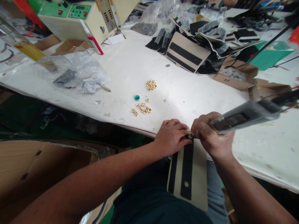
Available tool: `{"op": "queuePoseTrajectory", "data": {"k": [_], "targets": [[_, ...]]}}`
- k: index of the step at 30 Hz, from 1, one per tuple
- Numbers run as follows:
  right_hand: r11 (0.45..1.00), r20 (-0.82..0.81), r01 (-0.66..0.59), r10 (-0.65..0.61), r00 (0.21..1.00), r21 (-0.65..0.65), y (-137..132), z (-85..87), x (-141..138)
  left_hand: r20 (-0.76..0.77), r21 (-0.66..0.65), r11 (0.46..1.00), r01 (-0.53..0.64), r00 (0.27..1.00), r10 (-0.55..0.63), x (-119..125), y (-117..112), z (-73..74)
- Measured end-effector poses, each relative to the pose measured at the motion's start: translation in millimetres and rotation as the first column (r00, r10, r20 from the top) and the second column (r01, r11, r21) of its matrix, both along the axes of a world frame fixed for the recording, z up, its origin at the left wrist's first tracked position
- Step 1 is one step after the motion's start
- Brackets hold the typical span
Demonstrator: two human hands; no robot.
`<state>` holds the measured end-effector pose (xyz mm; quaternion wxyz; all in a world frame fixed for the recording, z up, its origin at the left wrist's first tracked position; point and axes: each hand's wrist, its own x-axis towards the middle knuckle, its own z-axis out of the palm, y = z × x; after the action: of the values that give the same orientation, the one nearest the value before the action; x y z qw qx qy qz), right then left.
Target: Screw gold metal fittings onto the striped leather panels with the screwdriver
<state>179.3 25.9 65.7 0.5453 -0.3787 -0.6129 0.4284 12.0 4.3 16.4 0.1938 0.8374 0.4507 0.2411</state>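
A grey electric screwdriver [243, 116] is gripped in my right hand [213, 133], its tip hidden by the fingers near the top of a beige panel. That panel [199, 174] has two black strips and rests on my lap against the table edge. A small brass-coloured fitting [186, 184] sits low on one strip, and another [189, 137] lies close to my fingertips. My left hand [173, 137] presses the panel's upper end, fingers closed around its edge. Gold-coloured metal rings [144, 108] and a second pile of gold pieces [151, 85] lie beyond, beside a blue cap [136, 98].
More beige-and-black panels [187, 51] are heaped at the back. Open cardboard boxes [235, 74] stand at the right near a green box [272, 56]. A cream machine [77, 26] and plastic bags [77, 70] occupy the left. A large carton [46, 168] stands below the table.
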Motion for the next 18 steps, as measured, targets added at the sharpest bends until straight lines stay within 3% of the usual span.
{"op": "queuePoseTrajectory", "data": {"k": [6,18], "targets": [[0.999,-0.224,0.045,-0.038,0.974,0.022,-10,1.7,0,0.025,-0.018,1.000,-0.011,1.000,0.011,1,0,-1.4],[0.995,-0.238,0.046,-0.023,0.971,0.092,-20,0.5,-1,0.052,-0.018,1.000,-0.012,0.999,0.013,0,-1,-1.2]]}}
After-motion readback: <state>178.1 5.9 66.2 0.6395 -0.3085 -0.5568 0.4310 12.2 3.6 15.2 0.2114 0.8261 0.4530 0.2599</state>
